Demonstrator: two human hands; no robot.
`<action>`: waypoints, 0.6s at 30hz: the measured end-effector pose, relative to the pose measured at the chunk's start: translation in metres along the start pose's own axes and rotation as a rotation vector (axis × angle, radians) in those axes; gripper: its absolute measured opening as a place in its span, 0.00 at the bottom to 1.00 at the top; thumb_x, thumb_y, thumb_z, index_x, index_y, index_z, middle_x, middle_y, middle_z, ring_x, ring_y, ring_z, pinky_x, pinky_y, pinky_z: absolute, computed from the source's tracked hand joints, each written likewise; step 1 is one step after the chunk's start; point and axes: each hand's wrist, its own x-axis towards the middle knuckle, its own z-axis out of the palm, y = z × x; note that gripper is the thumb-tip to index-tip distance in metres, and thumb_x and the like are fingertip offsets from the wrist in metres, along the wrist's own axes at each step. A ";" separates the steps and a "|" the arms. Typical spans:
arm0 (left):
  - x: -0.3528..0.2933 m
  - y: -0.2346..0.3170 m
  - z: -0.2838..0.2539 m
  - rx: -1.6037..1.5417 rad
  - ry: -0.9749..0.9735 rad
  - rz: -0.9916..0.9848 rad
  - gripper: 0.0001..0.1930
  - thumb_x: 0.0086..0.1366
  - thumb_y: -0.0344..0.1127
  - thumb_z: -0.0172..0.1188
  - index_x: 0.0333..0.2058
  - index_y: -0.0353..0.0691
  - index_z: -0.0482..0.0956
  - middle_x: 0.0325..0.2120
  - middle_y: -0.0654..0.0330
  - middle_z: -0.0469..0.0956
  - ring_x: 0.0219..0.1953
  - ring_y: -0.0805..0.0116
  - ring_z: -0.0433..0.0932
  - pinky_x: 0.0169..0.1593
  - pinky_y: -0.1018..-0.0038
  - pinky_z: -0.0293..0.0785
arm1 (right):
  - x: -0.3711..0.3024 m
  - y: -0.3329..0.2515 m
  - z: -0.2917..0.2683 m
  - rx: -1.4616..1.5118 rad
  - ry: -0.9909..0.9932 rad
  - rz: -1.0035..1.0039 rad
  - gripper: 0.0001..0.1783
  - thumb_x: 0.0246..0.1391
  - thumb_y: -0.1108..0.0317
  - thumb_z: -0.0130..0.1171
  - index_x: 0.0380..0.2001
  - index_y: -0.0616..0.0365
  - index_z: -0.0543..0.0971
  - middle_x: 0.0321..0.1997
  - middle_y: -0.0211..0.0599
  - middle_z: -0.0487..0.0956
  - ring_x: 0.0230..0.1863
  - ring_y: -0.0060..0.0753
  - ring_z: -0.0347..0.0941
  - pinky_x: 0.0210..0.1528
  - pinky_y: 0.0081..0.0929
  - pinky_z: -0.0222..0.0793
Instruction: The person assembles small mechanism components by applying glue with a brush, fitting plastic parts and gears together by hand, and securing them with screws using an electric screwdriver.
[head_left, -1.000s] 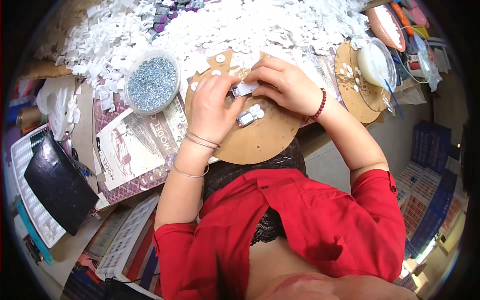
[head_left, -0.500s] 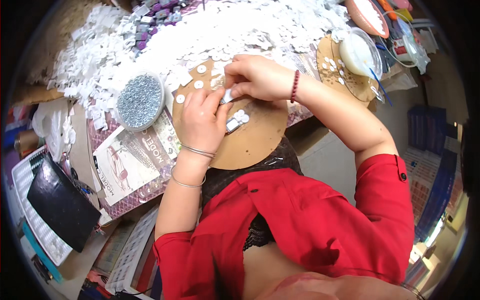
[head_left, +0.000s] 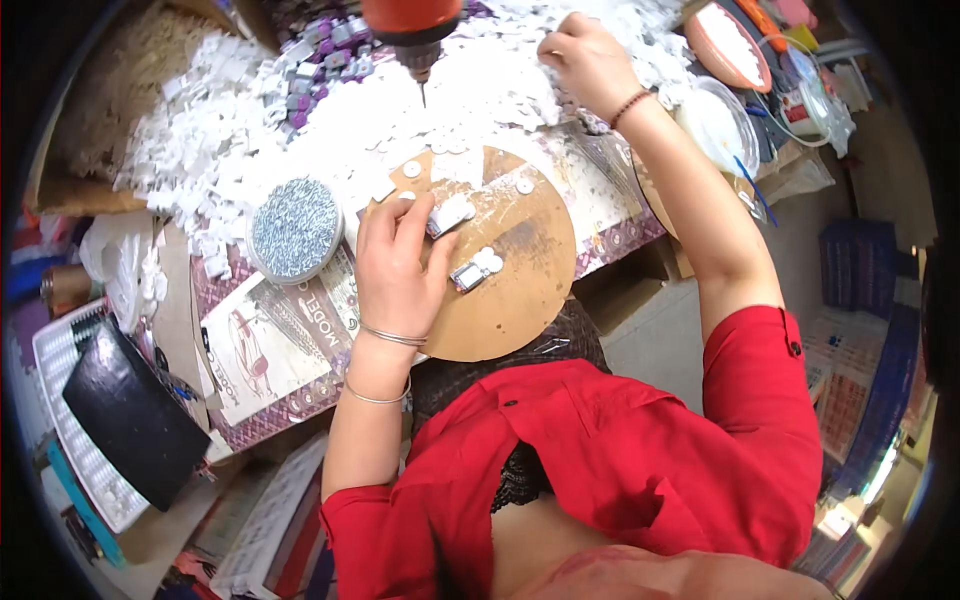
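Note:
On the round brown board (head_left: 500, 325), my left hand (head_left: 392, 265) has its thumb and fingers around a small white and grey plastic part (head_left: 451, 215). A similar small part (head_left: 476, 270), grey and white with round lobes, lies on the board to the right of that hand's wrist. My right hand (head_left: 592, 65) is raised at the far side, above the heap of white plastic pieces (head_left: 500, 75). Its fingers are curled together, and whatever they hold is hidden. Small white discs (head_left: 525, 186) lie along the board's far part.
An orange power screwdriver (head_left: 411, 14) hangs bit-down over the heap. Left of the board stands a round tub of silver screws (head_left: 295, 230). Purple and grey parts (head_left: 320, 60) lie at the back. A clear tub (head_left: 715, 120) with a blue stick and an orange bowl (head_left: 728, 48) sit far right.
My right hand has left the part at my left hand and moved up and right to the white heap. The screwdriver has come into view at the top.

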 end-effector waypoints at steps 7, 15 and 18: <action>0.019 0.012 -0.002 0.004 0.096 0.231 0.17 0.56 0.22 0.66 0.46 0.38 0.82 0.38 0.54 0.78 0.40 0.54 0.77 0.44 0.65 0.75 | 0.015 0.062 0.036 0.583 -0.083 0.034 0.04 0.56 0.71 0.56 0.27 0.56 0.75 0.28 0.40 0.73 0.33 0.40 0.72 0.34 0.39 0.68; 0.038 0.011 -0.002 -0.020 0.281 0.292 0.26 0.52 0.20 0.64 0.53 0.40 0.78 0.44 0.53 0.78 0.45 0.53 0.77 0.49 0.63 0.75 | -0.020 -0.056 -0.007 0.447 -0.142 -0.176 0.04 0.57 0.69 0.63 0.34 0.56 0.80 0.35 0.39 0.77 0.41 0.39 0.75 0.44 0.36 0.71; 0.052 -0.003 0.000 -0.086 0.188 0.316 0.26 0.53 0.20 0.64 0.54 0.43 0.79 0.39 0.56 0.82 0.39 0.56 0.81 0.43 0.67 0.79 | -0.033 -0.101 -0.006 0.420 -0.019 -0.644 0.07 0.60 0.67 0.62 0.39 0.58 0.80 0.38 0.36 0.79 0.37 0.31 0.77 0.43 0.28 0.73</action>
